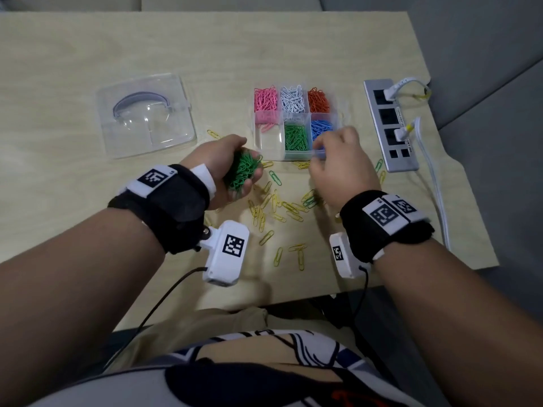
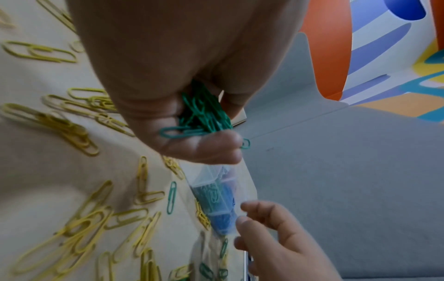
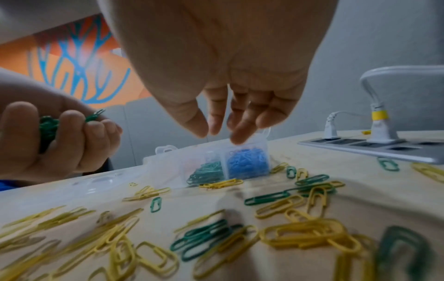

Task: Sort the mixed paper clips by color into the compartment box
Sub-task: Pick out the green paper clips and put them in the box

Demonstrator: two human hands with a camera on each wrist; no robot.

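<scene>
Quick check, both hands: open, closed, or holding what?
Left hand: closed around a bunch of green clips.
Right hand: open, fingers relaxed over the box, holding nothing visible.

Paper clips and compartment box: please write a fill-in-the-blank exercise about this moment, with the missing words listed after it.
1. The left hand holds a bunch of ____ paper clips.
2. The loose paper clips on the table are mostly ____.
3. In the compartment box, the orange clips lie behind the ____ clips.
4. The right hand is at the box's ____ compartment.

Missing words: green; yellow; blue; blue
</scene>
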